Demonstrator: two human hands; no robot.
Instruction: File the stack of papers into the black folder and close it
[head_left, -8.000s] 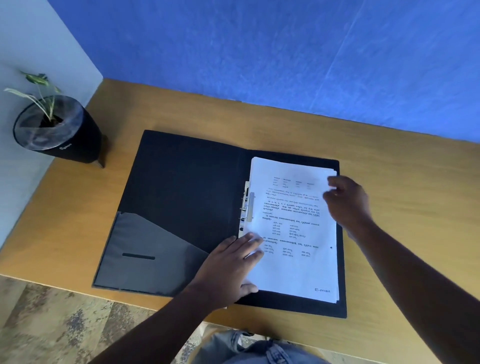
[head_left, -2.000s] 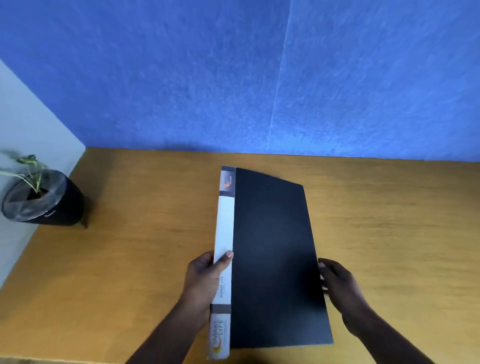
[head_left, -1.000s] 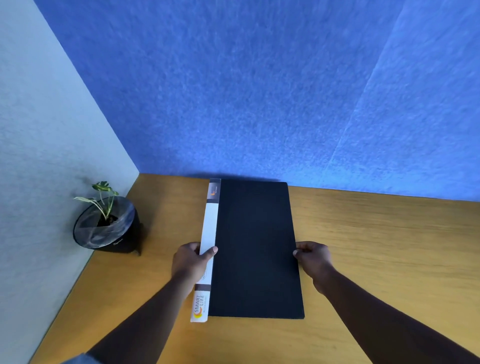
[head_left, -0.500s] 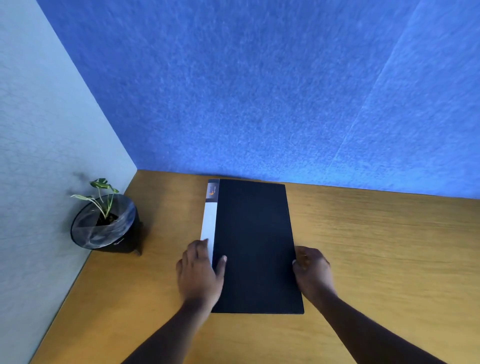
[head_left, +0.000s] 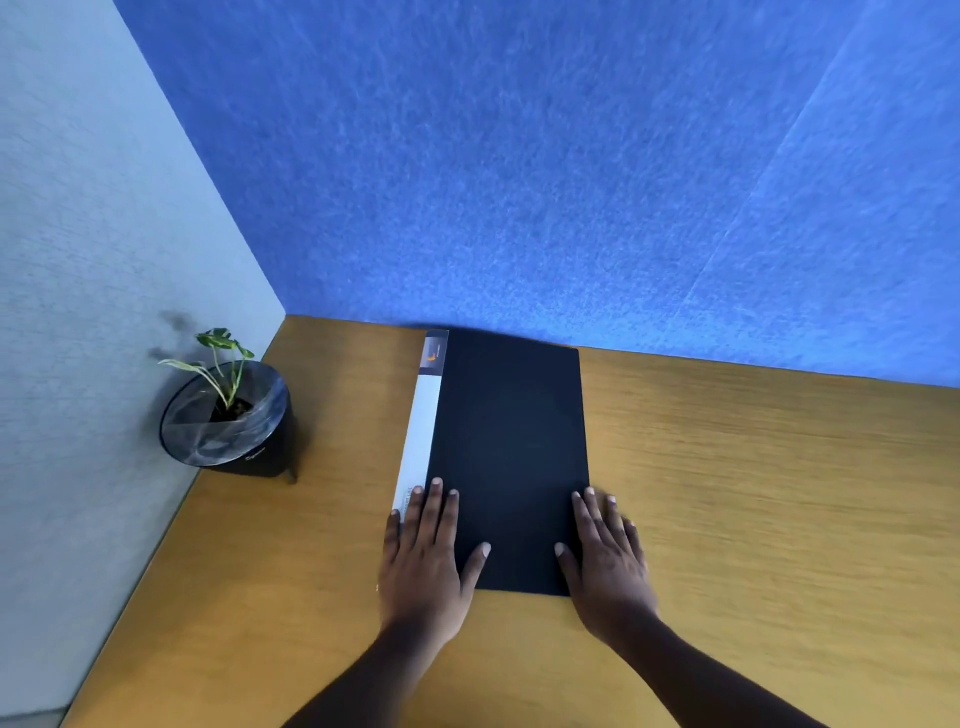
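Note:
The black folder (head_left: 511, 441) lies closed and flat on the wooden table (head_left: 753, 493), its far edge against the blue wall and its white spine strip on the left. The papers are hidden inside it. My left hand (head_left: 426, 556) rests palm down on the folder's near left corner, over the spine, fingers spread. My right hand (head_left: 605, 551) lies palm down on the near right corner, partly over the table. Neither hand grips anything.
A small plant in a black pot (head_left: 228, 426) stands at the table's left edge beside the grey wall (head_left: 93, 260). A blue wall (head_left: 571, 182) closes the far side. Bare wood stretches to the right of the folder.
Eight seconds ago the folder lay open with the papers showing. It has since been closed and slid against the wall. Both hands went from gripping its sides to lying flat on its cover.

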